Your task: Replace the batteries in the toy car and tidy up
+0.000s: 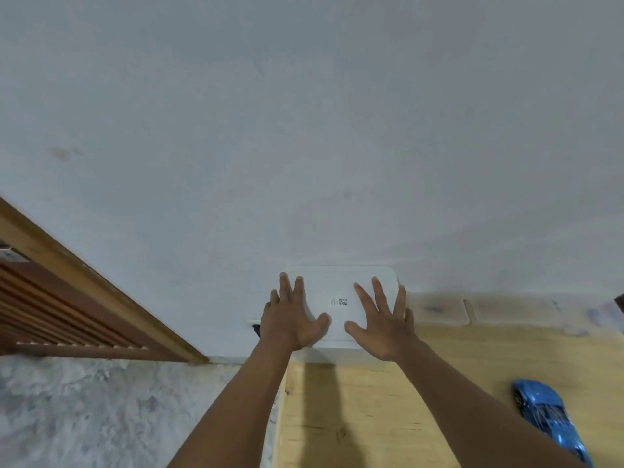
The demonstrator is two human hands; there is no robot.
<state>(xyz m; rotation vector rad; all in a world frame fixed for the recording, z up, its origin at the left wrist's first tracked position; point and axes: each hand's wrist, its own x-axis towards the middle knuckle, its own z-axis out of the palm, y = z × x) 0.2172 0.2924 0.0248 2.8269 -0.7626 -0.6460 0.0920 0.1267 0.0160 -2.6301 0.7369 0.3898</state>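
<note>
A white plastic box with a flat lid (337, 285) stands at the far edge of the wooden table (388, 407), against the wall. Its lid carries a small printed label with a square code. My left hand (290, 319) lies flat on the left part of the lid with fingers spread and straight. On the right part of the lid my right hand (381, 322) presses down the same way. The blue toy car (550, 417) sits on the table at the lower right, apart from both hands. No batteries are in sight.
A pale wall (304, 130) rises right behind the box. A wooden slatted door frame (84, 298) stands at the left. Grey mottled floor (118, 417) lies left of the table edge. Blurred pale flat items (472, 309) lie on the table right of the box.
</note>
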